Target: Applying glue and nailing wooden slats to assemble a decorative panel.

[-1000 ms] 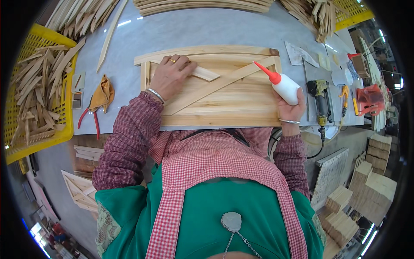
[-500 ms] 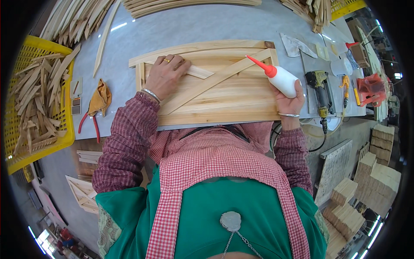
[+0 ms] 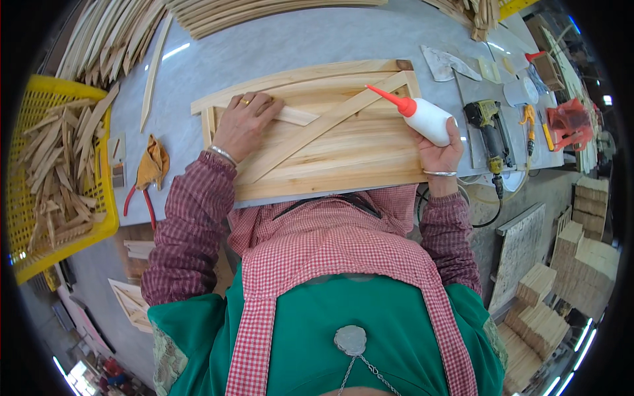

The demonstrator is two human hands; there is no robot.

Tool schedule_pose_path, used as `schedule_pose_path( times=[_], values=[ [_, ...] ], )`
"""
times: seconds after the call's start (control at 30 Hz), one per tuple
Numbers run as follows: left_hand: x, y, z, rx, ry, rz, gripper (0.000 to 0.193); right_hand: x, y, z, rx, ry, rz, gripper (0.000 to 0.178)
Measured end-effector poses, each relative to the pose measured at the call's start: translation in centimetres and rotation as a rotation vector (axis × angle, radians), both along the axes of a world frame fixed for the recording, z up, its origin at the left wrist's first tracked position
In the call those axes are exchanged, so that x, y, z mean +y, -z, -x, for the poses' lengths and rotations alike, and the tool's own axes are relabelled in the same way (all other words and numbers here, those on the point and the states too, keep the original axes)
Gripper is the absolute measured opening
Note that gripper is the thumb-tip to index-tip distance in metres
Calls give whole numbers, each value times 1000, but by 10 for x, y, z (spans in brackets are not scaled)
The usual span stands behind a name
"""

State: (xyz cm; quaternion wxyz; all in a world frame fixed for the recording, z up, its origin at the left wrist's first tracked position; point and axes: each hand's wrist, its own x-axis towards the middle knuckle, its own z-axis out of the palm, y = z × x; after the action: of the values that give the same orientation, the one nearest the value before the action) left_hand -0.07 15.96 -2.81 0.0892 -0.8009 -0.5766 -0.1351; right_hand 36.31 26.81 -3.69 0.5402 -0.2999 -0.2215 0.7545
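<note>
A framed wooden panel (image 3: 356,142) lies on the table in front of me, a long diagonal strip (image 3: 330,123) crossing it. My left hand (image 3: 246,124) is at the panel's upper left, its fingers bent over a short wooden strip (image 3: 296,115). That strip's visible end meets the diagonal; its other end is hidden under the hand. At the panel's right edge, my right hand (image 3: 441,153) holds a white glue bottle (image 3: 428,121). The bottle tilts, and its red nozzle points up and left above the panel, near the diagonal's upper part.
Left of the panel are red-handled pliers (image 3: 140,199), an orange cloth (image 3: 153,162) and a yellow basket (image 3: 104,228) of wood offcuts. Wooden strips (image 3: 277,16) are stacked at the back. To the right lie a nail gun (image 3: 487,135), a white cloth (image 3: 446,64) and a red plastic bag (image 3: 568,125).
The whole view has shifted and turned slightly. Both hands keep their places at the panel, the left on the short strip and the right around the glue bottle.
</note>
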Motion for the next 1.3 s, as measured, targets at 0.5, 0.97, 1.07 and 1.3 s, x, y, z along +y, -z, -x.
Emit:
schedule_pose_path(
  times=[0.5, 0.97, 1.07, 1.3],
  values=[
    [27, -33, -13, -119, 66, 139, 50, 2, 0, -19, 197, 69, 68, 47],
    [290, -34, -134, -200, 271, 186, 45, 9, 20, -69, 249, 239, 112, 52],
    [351, -25, -153, -186, 299, 154, 46, 15, 17, -67, 270, 248, 125, 53],
    [452, 1, -205, -135, 243, 169, 54, 32, 23, -62, 173, 319, 93, 64]
  ],
)
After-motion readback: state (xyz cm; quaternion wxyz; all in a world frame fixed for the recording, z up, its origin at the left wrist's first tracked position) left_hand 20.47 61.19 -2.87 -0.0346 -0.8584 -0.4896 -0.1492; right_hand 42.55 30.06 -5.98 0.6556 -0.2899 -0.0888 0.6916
